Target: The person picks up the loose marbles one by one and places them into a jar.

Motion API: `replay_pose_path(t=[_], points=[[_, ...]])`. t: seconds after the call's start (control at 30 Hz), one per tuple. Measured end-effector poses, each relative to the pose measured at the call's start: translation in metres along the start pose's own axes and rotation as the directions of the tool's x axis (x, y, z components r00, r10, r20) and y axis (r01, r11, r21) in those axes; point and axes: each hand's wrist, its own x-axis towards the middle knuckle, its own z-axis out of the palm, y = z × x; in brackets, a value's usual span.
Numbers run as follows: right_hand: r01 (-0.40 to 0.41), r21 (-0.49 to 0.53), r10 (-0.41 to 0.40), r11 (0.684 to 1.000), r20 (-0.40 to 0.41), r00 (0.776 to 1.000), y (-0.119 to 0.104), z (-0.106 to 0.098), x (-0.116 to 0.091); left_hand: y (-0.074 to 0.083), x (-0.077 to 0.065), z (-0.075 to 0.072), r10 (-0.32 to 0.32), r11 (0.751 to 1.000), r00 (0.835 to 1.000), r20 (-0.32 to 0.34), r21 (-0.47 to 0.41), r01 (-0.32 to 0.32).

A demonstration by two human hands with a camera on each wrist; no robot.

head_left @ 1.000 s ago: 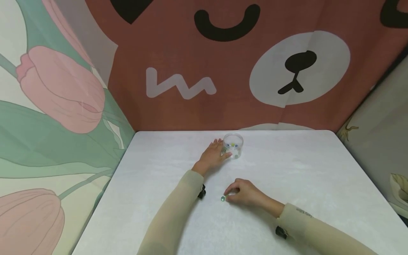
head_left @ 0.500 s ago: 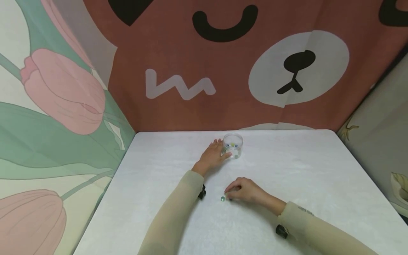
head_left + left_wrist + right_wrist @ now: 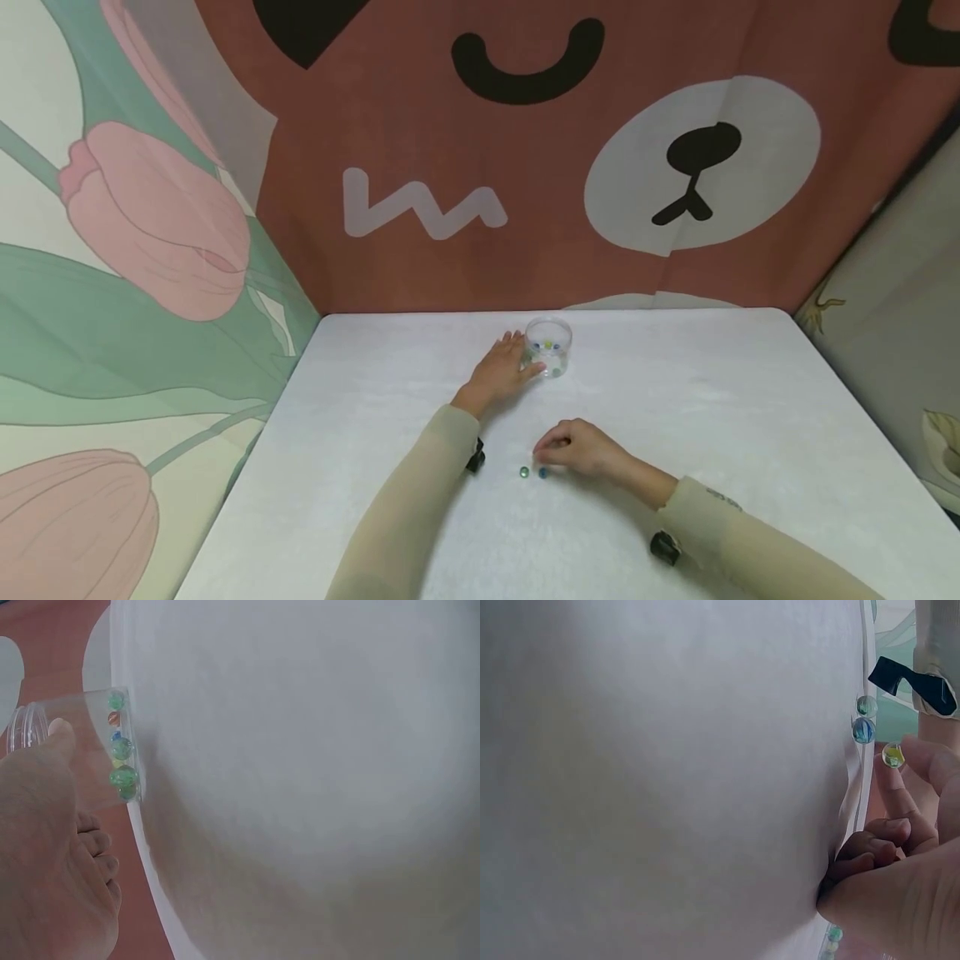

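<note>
A clear jar (image 3: 566, 358) stands near the back of the white table, with several green, blue, red and yellow marbles (image 3: 122, 776) on its bottom. My left hand (image 3: 501, 369) holds the jar from the left, its thumb laid across the front wall. Closer in, my right hand (image 3: 581, 448) pinches a clear marble with a yellow swirl (image 3: 892, 755) between thumb and index finger, just above the tabletop. The other fingers are curled in. Beside those fingertips, a blue marble (image 3: 543, 472) and a green marble (image 3: 524, 472) lie on the table side by side.
The white table (image 3: 720, 400) reaches back to a reddish-brown cloth (image 3: 420, 275) printed with a bear. A tulip-print cloth (image 3: 150, 225) hangs along the left side. Black camera mounts sit at the left wrist (image 3: 476, 456) and the right wrist (image 3: 664, 547).
My right hand has drawn slightly right, away from the green marble. The blue marble, hidden behind the fingers a second ago, now shows. My left hand stays at the jar.
</note>
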Motion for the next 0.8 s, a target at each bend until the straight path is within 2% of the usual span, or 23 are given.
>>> replay_pose_path(t=[0.5,0.8], points=[[-0.023,0.009,0.023,1.000,0.007,1.000,0.0016,-0.0033,0.0020,-0.0015,0.0016,0.0002,0.007,1.000,1.000,-0.001,-0.009,-0.007],[-0.080,0.088,0.081,0.993,-0.007,0.997,0.0013,-0.0099,0.0052,-0.0015,0.0018,0.0015,-0.003,1.000,1.000,-0.001,-0.019,0.003]])
